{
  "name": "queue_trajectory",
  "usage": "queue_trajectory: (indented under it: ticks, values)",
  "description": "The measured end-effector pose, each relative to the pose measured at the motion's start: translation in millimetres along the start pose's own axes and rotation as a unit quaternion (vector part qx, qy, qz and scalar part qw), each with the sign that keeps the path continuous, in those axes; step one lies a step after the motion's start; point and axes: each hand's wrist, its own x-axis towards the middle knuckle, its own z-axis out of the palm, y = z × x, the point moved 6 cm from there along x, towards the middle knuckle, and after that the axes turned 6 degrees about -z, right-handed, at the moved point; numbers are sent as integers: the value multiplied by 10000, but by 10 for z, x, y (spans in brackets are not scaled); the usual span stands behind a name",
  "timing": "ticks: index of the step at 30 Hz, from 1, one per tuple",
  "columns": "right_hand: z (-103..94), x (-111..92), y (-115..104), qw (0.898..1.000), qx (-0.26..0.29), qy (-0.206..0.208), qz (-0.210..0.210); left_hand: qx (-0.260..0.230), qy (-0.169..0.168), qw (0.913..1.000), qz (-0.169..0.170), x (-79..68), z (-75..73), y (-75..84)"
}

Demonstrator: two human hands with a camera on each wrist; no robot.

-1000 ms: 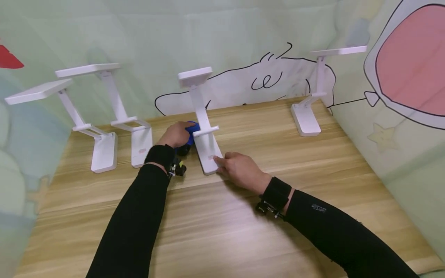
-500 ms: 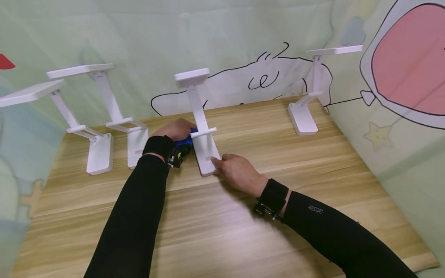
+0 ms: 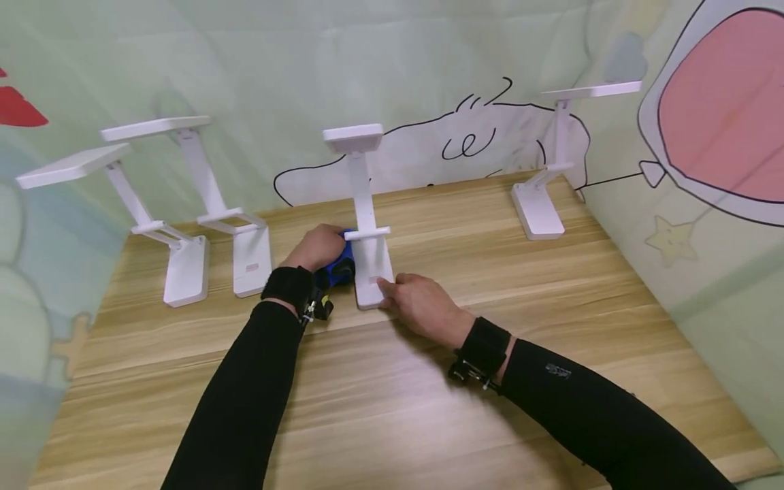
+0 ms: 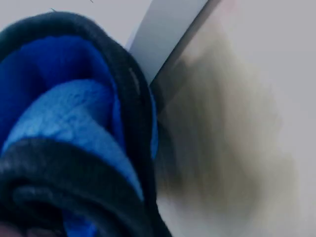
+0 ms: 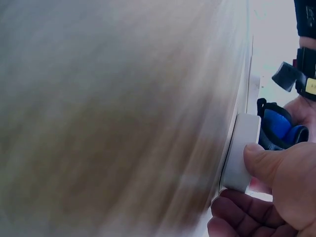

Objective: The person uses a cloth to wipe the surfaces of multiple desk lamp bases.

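A white folding desk lamp [image 3: 372,262] stands upright on the wooden table in the middle of the head view. My left hand [image 3: 317,246] grips a folded blue cloth with thick black edging [image 3: 339,267], up against the left side of the lamp's base. Close up in the left wrist view, the cloth [image 4: 74,113] shows a fleecy inside, and the white base [image 4: 165,34] is right beside it. At the base's front right corner, my right hand [image 3: 422,304] pinches, the thumb [image 5: 261,160] lying on the base. The left fingertips are hidden behind the cloth and lamp.
Two similar white lamps [image 3: 186,271] [image 3: 251,262] stand at the left, their heads raised toward the wall. Another white lamp [image 3: 537,211] is at the back right. A patterned fabric backdrop [image 3: 245,68] runs along the back and sides of the wooden table [image 3: 398,408].
The middle lamp's back end and head have swung to the right, so its base now points straighter. My left hand has shifted right with the cloth. The right hand keeps its pinch on the corner.
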Motion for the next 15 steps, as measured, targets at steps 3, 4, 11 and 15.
queue_trajectory:
  ticks: [3, 4, 11, 15]
  values:
    - [-7, -5, 23, 10000, 8, 46, 40, 170, 3, 9997, 156, -87, 111, 65]
    - [-12, -5, 31, 10000, -8, 70, 54, 238, -23, 9995, 201, -118, 155, 89]
    - [-25, -24, 82, 9999, -92, 34, 132, 607, -39, 9978, 270, -391, 371, 146]
    - [-41, -70, 137, 9999, -160, 46, -15, 734, -7, 9963, 455, -594, 444, 156]
